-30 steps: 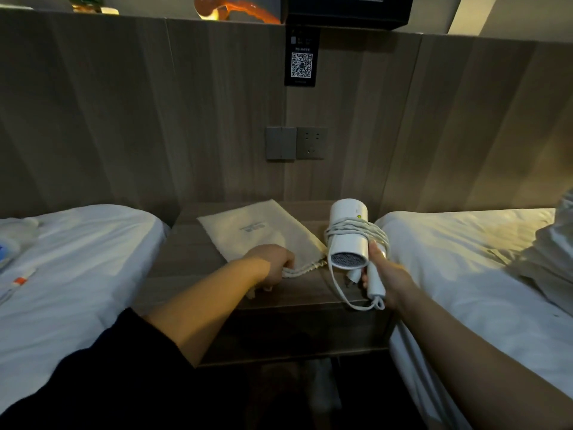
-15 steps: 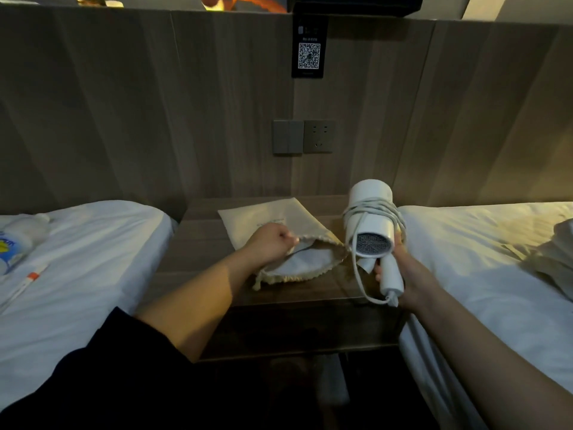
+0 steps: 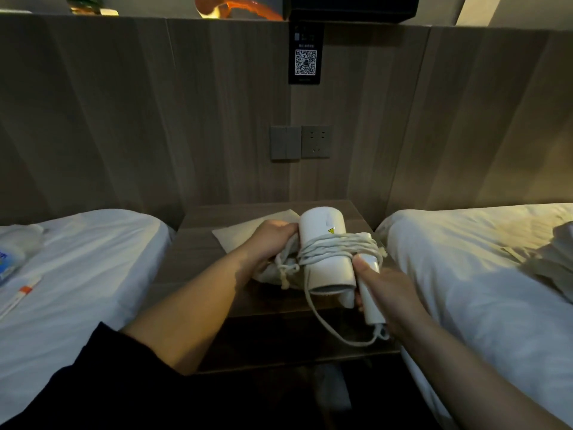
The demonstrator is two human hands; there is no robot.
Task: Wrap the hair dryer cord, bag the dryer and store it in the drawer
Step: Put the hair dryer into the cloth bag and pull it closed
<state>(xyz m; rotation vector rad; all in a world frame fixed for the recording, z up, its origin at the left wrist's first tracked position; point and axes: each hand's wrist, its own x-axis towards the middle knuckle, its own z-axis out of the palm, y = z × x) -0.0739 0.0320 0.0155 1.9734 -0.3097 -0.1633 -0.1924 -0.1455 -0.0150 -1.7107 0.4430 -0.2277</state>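
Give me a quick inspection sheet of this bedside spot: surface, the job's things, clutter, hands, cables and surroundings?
Surface: dark wooden nightstand between two beds.
Job's things: white hair dryer held over the nightstand, nozzle pointing away; cloth bag lying under it, mouth toward the dryer, drawstring loose. Drawer not visible.
Clutter: bottle and a thin white-and-orange stick on the left bed; crumpled cloth on the right bed.
Hands: left hand at the bag's mouth; right hand gripping the dryer's folded handle.
Cables: cord wound around the dryer body, one loop hanging below.
Surroundings: wood wall panel, switch and socket, QR sign.
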